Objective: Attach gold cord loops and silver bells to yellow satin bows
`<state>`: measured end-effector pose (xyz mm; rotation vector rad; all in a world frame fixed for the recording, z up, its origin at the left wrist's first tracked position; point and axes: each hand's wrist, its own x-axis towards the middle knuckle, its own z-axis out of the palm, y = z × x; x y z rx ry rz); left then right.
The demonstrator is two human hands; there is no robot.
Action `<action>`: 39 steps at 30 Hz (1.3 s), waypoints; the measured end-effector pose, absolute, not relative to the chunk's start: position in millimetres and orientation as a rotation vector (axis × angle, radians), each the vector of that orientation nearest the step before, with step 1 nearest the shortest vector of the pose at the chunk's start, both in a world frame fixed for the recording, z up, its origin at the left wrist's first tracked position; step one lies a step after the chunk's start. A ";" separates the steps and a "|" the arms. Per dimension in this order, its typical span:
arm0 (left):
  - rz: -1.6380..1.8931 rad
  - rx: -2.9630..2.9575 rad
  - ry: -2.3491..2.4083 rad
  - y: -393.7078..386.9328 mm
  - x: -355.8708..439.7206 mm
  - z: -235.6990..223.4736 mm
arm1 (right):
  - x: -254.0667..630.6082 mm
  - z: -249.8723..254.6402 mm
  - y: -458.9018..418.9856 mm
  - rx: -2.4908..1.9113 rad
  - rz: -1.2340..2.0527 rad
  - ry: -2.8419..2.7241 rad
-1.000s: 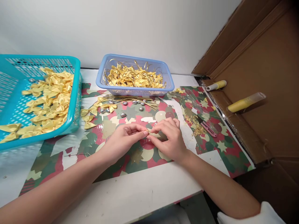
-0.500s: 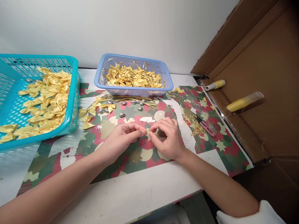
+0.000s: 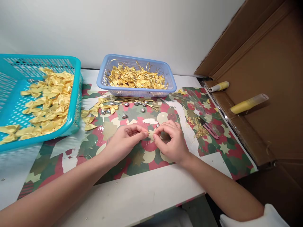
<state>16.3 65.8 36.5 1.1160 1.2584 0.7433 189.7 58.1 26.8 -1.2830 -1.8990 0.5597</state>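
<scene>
My left hand (image 3: 129,137) is closed in a pinch, thumb against index finger, on what looks like a thin gold cord (image 3: 149,132). My right hand (image 3: 169,138) pinches at the same cord from the other side, its fingers curled; the tips of both hands almost meet. A small silver bell (image 3: 157,125) shows just over my right index finger; whether it hangs on the cord I cannot tell. Beyond the hands lie several loose silver bells (image 3: 124,116), a bundle of gold cords (image 3: 132,99) and yellow ribbon bows (image 3: 90,126).
A turquoise basket (image 3: 77,82) of yellow bows stands at left, a blue basket (image 3: 101,74) of corded bows at the back. Right of my hands are a pink cutter (image 3: 211,130) and gold clippings (image 3: 201,130). Cardboard (image 3: 265,78) with two tubes walls the right side.
The silver bell by my right index finger has come into sight. My right fingertips have shifted slightly right, and both hands keep their pinch.
</scene>
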 end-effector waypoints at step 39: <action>0.690 1.204 1.213 67.4 14.3 39.3 | 196.2 26.9 56.7 -1.109 0.186 -1.994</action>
